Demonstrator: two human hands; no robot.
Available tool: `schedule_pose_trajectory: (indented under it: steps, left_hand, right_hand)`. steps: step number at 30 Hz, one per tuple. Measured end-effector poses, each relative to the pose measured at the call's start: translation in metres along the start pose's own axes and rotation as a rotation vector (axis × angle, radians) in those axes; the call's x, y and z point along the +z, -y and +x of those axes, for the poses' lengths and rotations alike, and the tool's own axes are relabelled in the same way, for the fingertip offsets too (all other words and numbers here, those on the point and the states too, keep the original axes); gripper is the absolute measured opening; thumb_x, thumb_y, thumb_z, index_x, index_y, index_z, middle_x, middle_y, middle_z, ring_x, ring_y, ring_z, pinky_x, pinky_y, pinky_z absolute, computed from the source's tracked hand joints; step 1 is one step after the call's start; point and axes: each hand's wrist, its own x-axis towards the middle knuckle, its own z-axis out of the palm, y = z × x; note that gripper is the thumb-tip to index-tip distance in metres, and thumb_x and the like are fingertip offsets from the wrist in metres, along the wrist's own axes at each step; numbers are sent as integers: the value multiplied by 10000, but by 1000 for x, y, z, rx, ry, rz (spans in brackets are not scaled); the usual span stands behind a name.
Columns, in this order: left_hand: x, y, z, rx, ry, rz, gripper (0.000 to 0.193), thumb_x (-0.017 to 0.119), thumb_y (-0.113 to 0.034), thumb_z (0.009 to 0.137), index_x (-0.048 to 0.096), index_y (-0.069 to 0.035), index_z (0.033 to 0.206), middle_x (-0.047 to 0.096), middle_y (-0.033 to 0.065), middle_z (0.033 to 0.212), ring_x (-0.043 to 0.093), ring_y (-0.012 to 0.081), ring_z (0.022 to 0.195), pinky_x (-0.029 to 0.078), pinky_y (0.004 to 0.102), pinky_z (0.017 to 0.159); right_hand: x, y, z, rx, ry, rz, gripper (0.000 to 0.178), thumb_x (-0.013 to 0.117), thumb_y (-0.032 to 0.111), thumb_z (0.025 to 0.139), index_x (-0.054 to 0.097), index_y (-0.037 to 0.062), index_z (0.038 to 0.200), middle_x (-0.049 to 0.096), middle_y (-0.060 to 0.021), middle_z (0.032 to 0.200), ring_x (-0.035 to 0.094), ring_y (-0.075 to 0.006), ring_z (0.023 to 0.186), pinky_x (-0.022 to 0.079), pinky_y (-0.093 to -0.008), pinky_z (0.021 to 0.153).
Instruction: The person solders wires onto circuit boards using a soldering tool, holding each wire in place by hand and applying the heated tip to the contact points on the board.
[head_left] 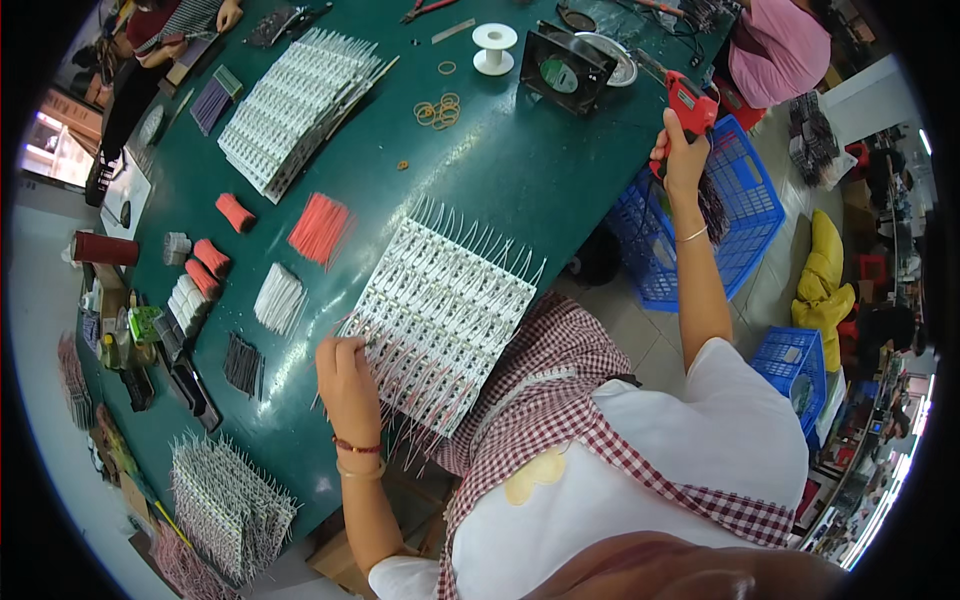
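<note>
My right hand (686, 150) is wrapped round the handle of a red soldering gun (692, 105), held out over the table's right edge. Its tip points back toward a round metal dish (618, 62) beside a black fan (566, 70). Close to my body lies a panel of small white circuit boards (450, 305). White wires stand up from its far rows, pinkish ones from its near rows. At the panel's left edge my left hand (348, 385) has its fingers curled in together; what they pinch is hidden.
Bundles of red wires (322, 230), white wires (280, 298) and black wires (244, 364) lie left of the panel. Stacked board panels (295, 110) sit farther back, near rubber bands (437, 110) and a white spool (494, 62). A blue crate (752, 190) stands at right; other people sit across the table.
</note>
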Motion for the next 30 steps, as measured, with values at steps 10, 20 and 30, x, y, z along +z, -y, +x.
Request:
schedule_pose_trajectory:
  steps: [10,20,30]
  left_hand:
    - [-13,-12,-9,-65,-6,-19,78,597,56,807,635,11,857,494,115,786,522,280,722,431,363,656]
    - [-21,-90,-9,16,-60,-375,152,651,99,731,654,-18,828,634,113,772,617,253,695,474,308,632]
    - [7,-127,-22,-211,13,-769,38,653,55,806,655,51,844,674,102,718,638,114,632,504,242,613]
  right_hand:
    - [4,8,-7,-60,3,73,228,670,241,880,603,29,830,521,-10,544,480,-94,388,367,-237,381]
    - [28,89,-152,171,269,439,381,655,71,852,476,1,1181,565,-43,751,572,-109,584,485,-274,553]
    - [41,116,-231,383,1094,283,250,740,189,829,613,42,987,629,-2,885,566,-74,852,469,-266,794]
